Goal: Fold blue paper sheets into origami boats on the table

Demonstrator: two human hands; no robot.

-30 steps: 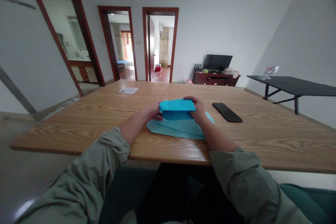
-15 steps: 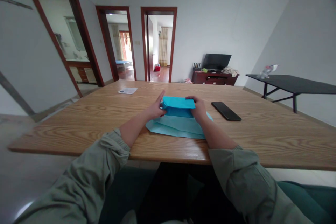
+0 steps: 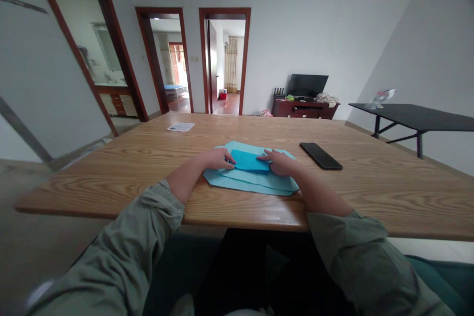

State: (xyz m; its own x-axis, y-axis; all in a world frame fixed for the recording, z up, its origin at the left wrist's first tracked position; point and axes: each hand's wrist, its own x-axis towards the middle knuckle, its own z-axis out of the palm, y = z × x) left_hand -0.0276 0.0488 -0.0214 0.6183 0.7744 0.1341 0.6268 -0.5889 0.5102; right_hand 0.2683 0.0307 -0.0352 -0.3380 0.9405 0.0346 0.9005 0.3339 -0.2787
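A bright blue folded paper [image 3: 246, 160] lies nearly flat on a larger light-blue paper sheet [image 3: 252, 185], whose creased flaps spread out around it. My left hand [image 3: 219, 159] is at the left end of the blue paper, thumb and index finger closed together on its edge. From the other side, my right hand [image 3: 280, 163] lies over the right end, its fingers stretched out and apart, pressing on the top face. The underside of the blue paper is hidden.
Both papers rest near the front edge of a wooden table [image 3: 148, 173]. A black phone [image 3: 320, 156] lies to the right of them. Farther back on the left is a white printed card [image 3: 181, 127]. A dark folding table [image 3: 418, 114] stands beyond on the right.
The blue paper was held raised between both hands; now it is lowered flat onto the light-blue sheet. My right hand has gone from gripping its end to lying on top with fingers spread.
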